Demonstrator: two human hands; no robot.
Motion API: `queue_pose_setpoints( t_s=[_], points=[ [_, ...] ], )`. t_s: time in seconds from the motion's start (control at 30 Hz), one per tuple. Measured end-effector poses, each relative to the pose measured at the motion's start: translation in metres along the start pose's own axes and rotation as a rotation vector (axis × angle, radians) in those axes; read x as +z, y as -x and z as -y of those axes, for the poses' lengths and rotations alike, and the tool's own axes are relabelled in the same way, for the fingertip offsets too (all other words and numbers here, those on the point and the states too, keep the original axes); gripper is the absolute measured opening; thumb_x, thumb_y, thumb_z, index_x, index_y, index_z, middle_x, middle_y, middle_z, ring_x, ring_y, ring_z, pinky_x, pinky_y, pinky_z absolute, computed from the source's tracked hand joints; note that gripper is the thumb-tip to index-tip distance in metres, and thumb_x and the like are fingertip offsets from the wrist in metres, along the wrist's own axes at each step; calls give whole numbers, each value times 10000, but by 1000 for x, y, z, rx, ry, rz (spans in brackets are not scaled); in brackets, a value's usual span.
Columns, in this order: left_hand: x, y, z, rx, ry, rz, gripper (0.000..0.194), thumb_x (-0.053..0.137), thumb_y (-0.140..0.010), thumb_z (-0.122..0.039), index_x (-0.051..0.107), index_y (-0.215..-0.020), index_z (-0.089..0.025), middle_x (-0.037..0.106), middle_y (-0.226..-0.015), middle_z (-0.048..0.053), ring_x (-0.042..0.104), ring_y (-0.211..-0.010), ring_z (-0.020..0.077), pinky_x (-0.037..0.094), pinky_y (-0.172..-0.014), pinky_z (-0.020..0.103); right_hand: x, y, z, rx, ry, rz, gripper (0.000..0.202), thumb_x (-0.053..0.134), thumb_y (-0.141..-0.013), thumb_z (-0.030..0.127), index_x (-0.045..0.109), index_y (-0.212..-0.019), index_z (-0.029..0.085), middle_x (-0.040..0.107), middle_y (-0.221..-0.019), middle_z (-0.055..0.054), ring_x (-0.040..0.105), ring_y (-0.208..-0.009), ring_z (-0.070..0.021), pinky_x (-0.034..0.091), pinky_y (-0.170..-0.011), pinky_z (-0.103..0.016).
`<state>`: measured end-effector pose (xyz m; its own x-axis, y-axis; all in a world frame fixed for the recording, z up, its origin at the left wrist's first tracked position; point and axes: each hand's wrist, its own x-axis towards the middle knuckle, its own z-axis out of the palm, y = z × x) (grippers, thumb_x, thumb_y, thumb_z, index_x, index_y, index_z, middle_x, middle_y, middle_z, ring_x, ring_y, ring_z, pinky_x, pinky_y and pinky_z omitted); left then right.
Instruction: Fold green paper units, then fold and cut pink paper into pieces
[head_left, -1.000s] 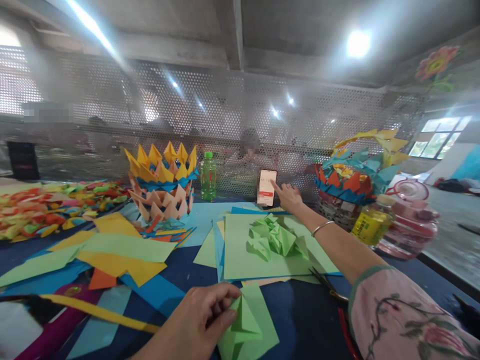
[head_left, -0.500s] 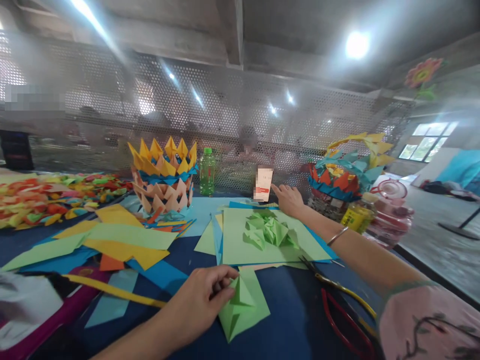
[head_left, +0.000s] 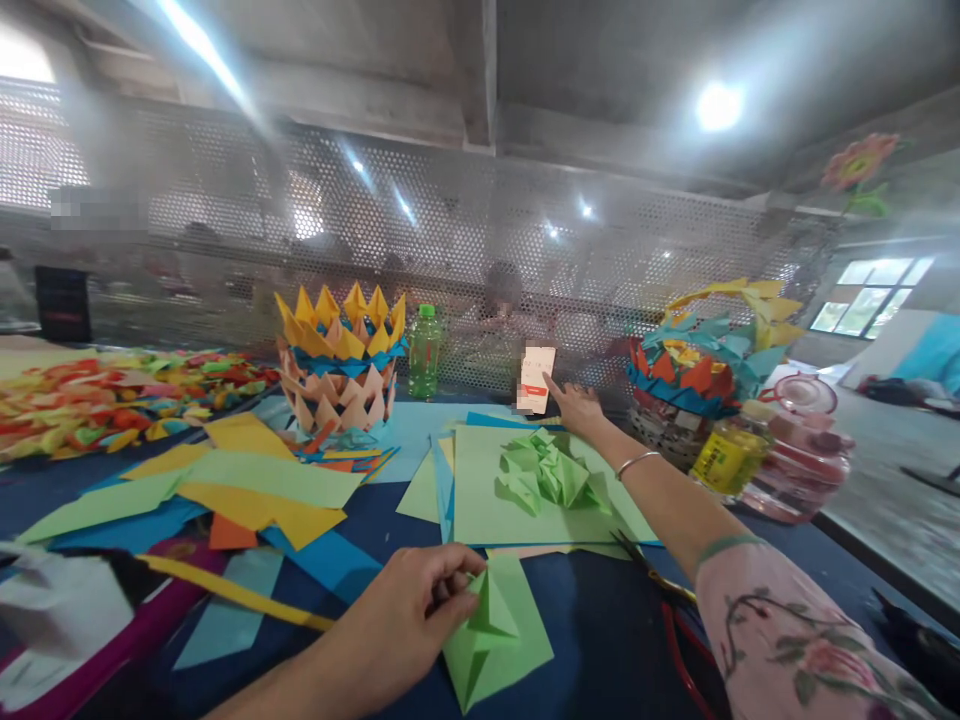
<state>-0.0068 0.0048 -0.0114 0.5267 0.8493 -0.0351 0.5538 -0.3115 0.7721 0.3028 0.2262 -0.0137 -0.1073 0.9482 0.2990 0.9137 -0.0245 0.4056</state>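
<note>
Near the front middle, my left hand [head_left: 429, 612] pinches the edge of a partly folded light green paper [head_left: 517, 620] lying on the dark blue table. My right hand [head_left: 579, 405] reaches forward with fingers apart, the index fingertip at an upright phone [head_left: 537, 380] with a lit screen. Between the hands, a heap of folded green pieces [head_left: 551, 470] rests on a stack of green sheets [head_left: 474, 500]. Scissors [head_left: 686, 650] with red and yellow handles lie right of the folded paper, partly behind my right forearm.
A yellow, blue and pink paper basket [head_left: 341, 365] and a green bottle [head_left: 425, 355] stand at the back. Coloured scraps [head_left: 277, 485] and small folded pieces [head_left: 112, 400] cover the left. At right are another paper basket [head_left: 679, 385], a yellow-labelled jar [head_left: 727, 455] and a pink jug [head_left: 802, 465].
The view has shifted slightly, so most things appear a little lower and further right. My right hand stays at the phone, its fingers more spread. My left hand still holds the green paper.
</note>
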Motion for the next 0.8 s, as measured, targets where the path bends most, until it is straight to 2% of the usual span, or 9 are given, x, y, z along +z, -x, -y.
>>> queue_pose_setpoints(
  t_s=[0.17,0.27,0.37,0.53,0.63,0.7,0.8],
  points=[
    [1,-2,4,-8,5,1,284,477,-845,-341,662,-1004,-195,580,-709,-10,460,-577,126,320,-544,233,11,3,-5,-69,14,10,768,388,-911,109,-51,-1509,307,573,-1184,-149,517,-1092,-268,343,-891,-386],
    [1,-2,2,-21,-24,0,292,484,-836,-341,664,-1008,-187,591,-726,0,480,-596,133,329,-553,234,6,10,-9,-120,17,9,781,378,-898,82,-38,-1504,347,575,-1182,-123,505,-1099,-249,325,-904,-367],
    [0,-3,-1,-17,-50,-1,300,478,-829,-331,668,-1004,-178,592,-725,5,495,-615,141,339,-565,234,-5,17,-13,-124,8,-9,770,373,-897,78,-16,-1510,336,571,-1179,-122,491,-1102,-248,322,-889,-355],
    [-1,-5,1,2,-53,1,338,467,-828,-364,661,-1019,-163,586,-717,9,490,-605,143,347,-560,239,-31,33,-15,-113,-20,-31,678,368,-902,87,155,-1512,292,562,-1179,-134,499,-1070,-263,325,-850,-359],
    [-2,-4,1,16,-55,-9,360,471,-818,-385,658,-1023,-155,601,-742,22,517,-642,155,374,-587,247,-53,51,-9,-121,-47,-33,619,402,-889,97,285,-1479,245,560,-1180,-147,504,-1067,-272,334,-838,-360],
    [-2,-4,0,22,-44,-12,365,481,-803,-387,659,-1016,-151,615,-751,27,540,-670,165,397,-610,254,-71,72,0,-134,-72,-36,543,403,-898,122,373,-1432,222,564,-1183,-145,512,-1061,-270,349,-832,-357],
    [-2,-5,-1,15,41,-13,371,504,-779,-395,651,-999,-134,634,-760,33,571,-713,176,432,-648,263,-102,119,22,-199,-133,-43,393,398,-935,204,499,-1313,233,577,-1195,-109,520,-1074,-243,375,-842,-336]
  ],
)
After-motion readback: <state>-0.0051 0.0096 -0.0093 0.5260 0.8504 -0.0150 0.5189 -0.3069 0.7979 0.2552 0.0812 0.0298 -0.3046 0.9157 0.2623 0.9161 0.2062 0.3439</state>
